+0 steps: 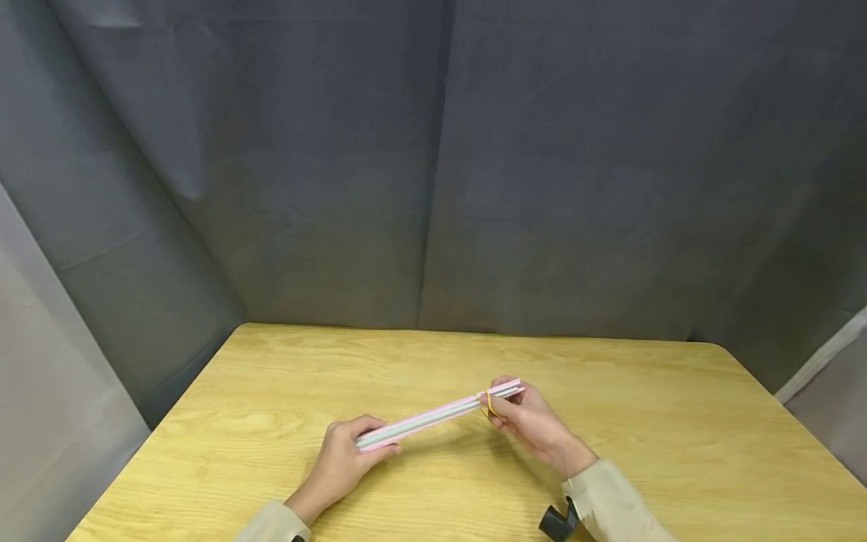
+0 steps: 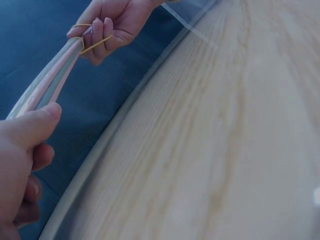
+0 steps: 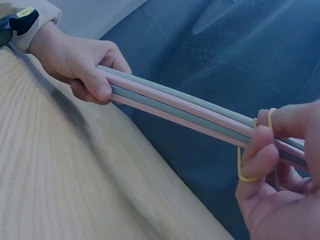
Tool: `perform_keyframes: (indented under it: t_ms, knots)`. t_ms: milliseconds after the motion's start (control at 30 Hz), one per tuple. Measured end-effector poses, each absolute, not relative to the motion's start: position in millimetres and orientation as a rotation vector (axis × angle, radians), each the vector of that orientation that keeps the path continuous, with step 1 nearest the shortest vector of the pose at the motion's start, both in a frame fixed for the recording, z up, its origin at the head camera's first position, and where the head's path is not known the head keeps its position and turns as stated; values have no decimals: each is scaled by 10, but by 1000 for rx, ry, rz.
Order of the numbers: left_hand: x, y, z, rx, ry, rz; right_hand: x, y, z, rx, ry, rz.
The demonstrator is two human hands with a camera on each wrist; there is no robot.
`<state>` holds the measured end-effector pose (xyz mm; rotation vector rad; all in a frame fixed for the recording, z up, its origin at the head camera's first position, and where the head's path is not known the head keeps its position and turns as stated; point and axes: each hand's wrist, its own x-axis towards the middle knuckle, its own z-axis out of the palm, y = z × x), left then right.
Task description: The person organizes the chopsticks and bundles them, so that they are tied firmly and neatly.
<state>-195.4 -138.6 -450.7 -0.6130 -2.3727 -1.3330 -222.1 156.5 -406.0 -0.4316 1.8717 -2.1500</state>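
Observation:
A bundle of slim pink and grey-green chopsticks [image 1: 433, 415] slants above the table, its right end higher in the head view. My left hand [image 1: 342, 459] grips the left end, thumb laid along the sticks [image 3: 175, 105]. At the other end, my right hand [image 1: 531, 425] holds the bundle between thumb and fingers. A thin yellow rubber band [image 3: 240, 167] passes round the chopsticks there and is stretched over the right fingers [image 3: 260, 155]. The left wrist view shows the band [image 2: 97, 44] spread between those fingers, close to the stick ends.
Both hands are over the front half of a light wood-grain table [image 1: 325, 369]. Dark grey cloth [image 1: 305, 188] hangs behind it and along the sides. A black wrist camera mount [image 1: 558, 521] sticks out from the right sleeve [image 1: 612, 500].

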Motion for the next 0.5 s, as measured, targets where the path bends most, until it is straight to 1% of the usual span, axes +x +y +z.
perform_keyframes:
  t_ms: [100, 300, 500]
  knots:
    - [-1939, -1392, -4519, -596, -2365, -1376, -2215, 1562, -4061, -480, 1844, -2162]
    - [-1928, -1341, -4507, -591, -2333, -1443, -2201, 1565, -4039, -482, 1838, -2219]
    - [-1913, -1322, -4489, -516, -2369, -1592, -2202, 1562, -4025, -561, 1776, -2265]
